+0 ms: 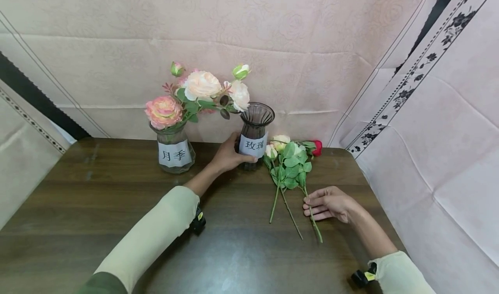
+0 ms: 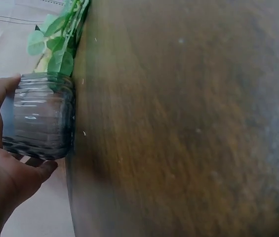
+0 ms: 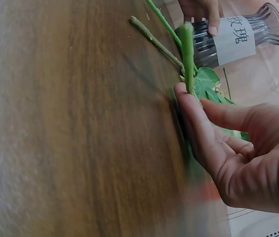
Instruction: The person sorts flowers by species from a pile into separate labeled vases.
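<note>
My left hand (image 1: 231,155) grips a dark, fluted glass vase (image 1: 256,131) round its lower part, thumb at the edge of its white label. In the left wrist view the vase's ribbed base (image 2: 40,116) shows between thumb and fingers. My right hand (image 1: 329,204) pinches the rightmost green rose stem (image 1: 313,224) between thumb and fingers, low over the table. Right of the vase lie several roses: cream blooms (image 1: 280,142), a red bloom (image 1: 317,148) and green leaves (image 1: 291,166). Leaves hide which bloom the pinched stem bears.
A second glass vase (image 1: 174,140) with a white label stands at the back left, holding pink and cream flowers (image 1: 202,85). Its blooms lean over toward the dark vase. Patterned cloth (image 1: 296,47) hangs behind the brown wooden table (image 1: 136,216).
</note>
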Available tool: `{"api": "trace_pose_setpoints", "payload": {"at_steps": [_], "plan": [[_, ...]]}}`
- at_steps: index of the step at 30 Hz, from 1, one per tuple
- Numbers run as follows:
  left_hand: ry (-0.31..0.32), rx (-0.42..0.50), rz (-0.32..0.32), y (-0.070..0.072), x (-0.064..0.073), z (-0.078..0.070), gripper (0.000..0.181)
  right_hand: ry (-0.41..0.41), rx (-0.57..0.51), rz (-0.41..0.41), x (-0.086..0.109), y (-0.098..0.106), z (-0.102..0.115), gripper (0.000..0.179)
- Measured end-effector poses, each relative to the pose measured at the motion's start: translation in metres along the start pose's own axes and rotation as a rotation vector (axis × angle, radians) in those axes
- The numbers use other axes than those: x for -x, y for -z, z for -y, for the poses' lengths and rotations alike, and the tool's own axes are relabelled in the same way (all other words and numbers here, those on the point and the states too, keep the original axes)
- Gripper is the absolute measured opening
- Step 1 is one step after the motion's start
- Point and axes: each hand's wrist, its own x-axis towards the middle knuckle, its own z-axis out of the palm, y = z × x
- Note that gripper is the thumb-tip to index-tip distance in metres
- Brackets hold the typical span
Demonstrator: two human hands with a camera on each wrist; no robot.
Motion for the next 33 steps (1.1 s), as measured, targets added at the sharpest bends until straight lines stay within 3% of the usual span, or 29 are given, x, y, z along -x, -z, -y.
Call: {"api": "trace_pose_setpoints", "payload": {"at_steps": [6, 13, 17, 18, 21, 24, 25, 26, 28, 33], "plan": [[-0.009, -0.015, -0.012, 0.000, 0.000, 0.004, 0.096, 0.059, -0.056, -0.007, -0.005, -0.004, -0.003, 0.040], [-0.038, -0.029, 0.030, 0.005, -0.002, 0.002, 0.101, 0.103, -0.152, -0.013, -0.011, -0.007, -0.003, 0.054], [-0.056, -0.046, 0.060, 0.010, -0.004, 0.003, 0.103, 0.110, -0.205, -0.002, -0.017, -0.012, -0.002, 0.049], [-0.080, -0.035, 0.068, 0.010, -0.010, 0.013, 0.105, 0.113, -0.218, 0.004, -0.018, -0.014, -0.002, 0.047], [-0.092, -0.045, 0.081, 0.012, -0.012, 0.015, 0.106, 0.126, -0.252, 0.014, -0.020, -0.018, -0.001, 0.043], [-0.081, -0.042, 0.093, 0.012, -0.013, 0.015, 0.108, 0.146, -0.282, 0.018, -0.021, -0.022, 0.002, 0.039], [-0.056, -0.055, 0.092, 0.013, -0.008, 0.006, 0.106, 0.153, -0.293, 0.019, -0.021, -0.023, 0.002, 0.037], [-0.050, -0.053, 0.094, 0.013, -0.008, 0.006, 0.106, 0.158, -0.307, 0.021, -0.021, -0.025, 0.004, 0.035], [-0.071, -0.047, 0.087, 0.011, -0.018, 0.021, 0.109, 0.167, -0.336, 0.024, -0.021, -0.029, 0.006, 0.031], [-0.077, -0.046, 0.078, 0.012, -0.019, 0.022, 0.108, 0.190, -0.394, 0.030, -0.022, -0.041, 0.013, 0.025]]}}
